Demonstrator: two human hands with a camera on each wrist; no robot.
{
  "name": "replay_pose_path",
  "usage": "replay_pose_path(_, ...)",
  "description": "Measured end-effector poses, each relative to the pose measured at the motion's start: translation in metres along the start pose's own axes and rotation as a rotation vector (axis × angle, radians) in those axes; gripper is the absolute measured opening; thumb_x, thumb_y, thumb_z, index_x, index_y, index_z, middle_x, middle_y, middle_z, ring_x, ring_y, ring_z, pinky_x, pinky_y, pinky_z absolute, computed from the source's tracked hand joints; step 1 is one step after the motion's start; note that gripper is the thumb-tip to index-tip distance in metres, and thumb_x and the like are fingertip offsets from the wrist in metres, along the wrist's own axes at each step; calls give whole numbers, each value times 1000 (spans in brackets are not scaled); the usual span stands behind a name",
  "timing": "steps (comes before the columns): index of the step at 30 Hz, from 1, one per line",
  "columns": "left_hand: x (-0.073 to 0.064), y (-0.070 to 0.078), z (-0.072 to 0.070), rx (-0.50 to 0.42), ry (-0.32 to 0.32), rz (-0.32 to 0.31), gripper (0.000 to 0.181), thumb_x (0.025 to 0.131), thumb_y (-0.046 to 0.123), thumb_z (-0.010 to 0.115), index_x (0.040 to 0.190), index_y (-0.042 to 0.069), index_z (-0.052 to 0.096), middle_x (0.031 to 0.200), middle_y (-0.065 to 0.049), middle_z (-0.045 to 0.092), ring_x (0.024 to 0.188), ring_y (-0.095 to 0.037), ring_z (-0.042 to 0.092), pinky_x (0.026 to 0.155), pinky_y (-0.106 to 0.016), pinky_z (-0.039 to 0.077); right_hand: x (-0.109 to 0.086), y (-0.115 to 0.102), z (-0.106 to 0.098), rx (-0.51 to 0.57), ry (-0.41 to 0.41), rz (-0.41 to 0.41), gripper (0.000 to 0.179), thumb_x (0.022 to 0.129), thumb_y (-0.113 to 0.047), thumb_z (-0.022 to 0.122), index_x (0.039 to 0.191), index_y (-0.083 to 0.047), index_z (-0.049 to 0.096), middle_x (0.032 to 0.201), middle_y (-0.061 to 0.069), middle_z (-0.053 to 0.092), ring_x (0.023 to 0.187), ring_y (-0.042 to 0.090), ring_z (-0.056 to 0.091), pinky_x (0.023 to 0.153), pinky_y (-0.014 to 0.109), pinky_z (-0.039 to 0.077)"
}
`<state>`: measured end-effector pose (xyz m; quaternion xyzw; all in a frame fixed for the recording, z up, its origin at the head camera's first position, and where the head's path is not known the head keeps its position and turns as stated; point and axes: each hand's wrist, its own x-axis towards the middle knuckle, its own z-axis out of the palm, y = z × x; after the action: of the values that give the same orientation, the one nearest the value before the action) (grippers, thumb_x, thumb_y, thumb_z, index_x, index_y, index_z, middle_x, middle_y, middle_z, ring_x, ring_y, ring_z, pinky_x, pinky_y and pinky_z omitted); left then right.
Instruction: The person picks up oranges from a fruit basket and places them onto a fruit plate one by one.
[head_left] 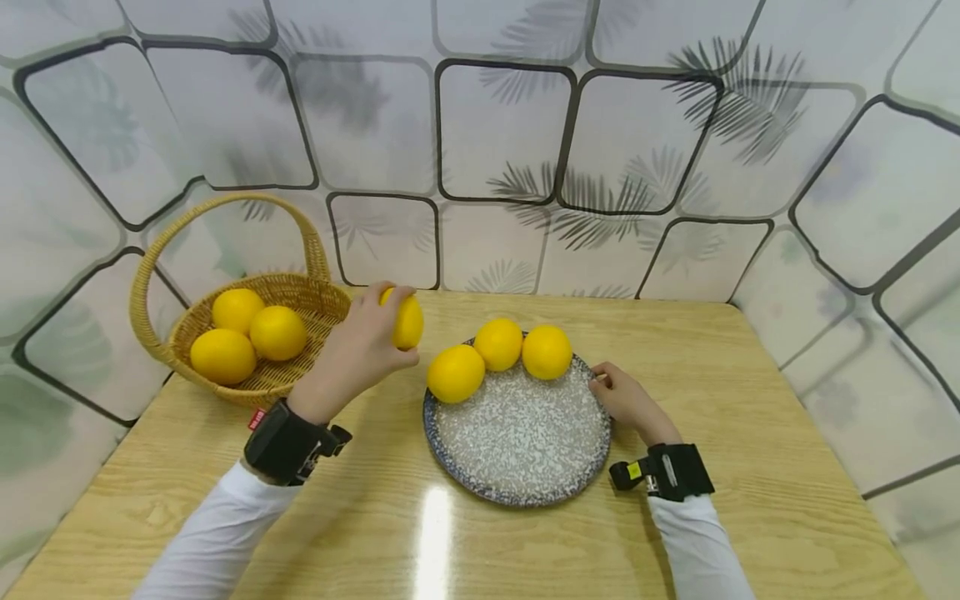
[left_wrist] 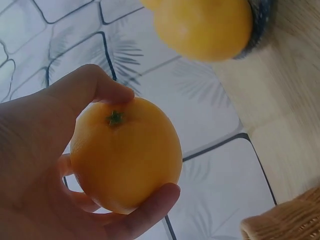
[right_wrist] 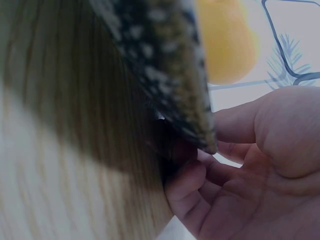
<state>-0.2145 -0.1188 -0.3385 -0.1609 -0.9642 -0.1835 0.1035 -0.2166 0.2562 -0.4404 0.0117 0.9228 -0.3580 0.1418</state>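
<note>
My left hand grips an orange in the air, between the basket and the plate. Seen from the left wrist, thumb and fingers wrap round the orange, its green stem end showing. At the right edge of a round speckled plate, my right hand pinches the rim. The right wrist view has the thumb at the plate rim and curled fingers under it. Three oranges sit along the plate's back left edge.
A wicker basket with a tall handle stands at the back left of the wooden table. Three more oranges lie inside it. Patterned cloth walls rise behind the table and along both sides.
</note>
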Motion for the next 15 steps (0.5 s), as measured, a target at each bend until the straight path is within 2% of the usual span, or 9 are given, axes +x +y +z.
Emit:
replay_pose_path(5,0,13,3,3,-3,45,80,71,28,75,142,14,41,145,-22,39,108,-39,50,62,-49,59,1,1,-1,-1,1,-7,44,103,-20,39,141,2,39,116,26,55,94,30,51,74,36,43)
replay_pose_path(15,-3,36,11,35,-41,112,79,70,28,73,142,15,43,146,-24,40,119,-40,48,61,-41,58,0,0,-1,-3,-3,3,45,102,-21,40,141,2,39,122,27,54,99,33,51,79,40,46)
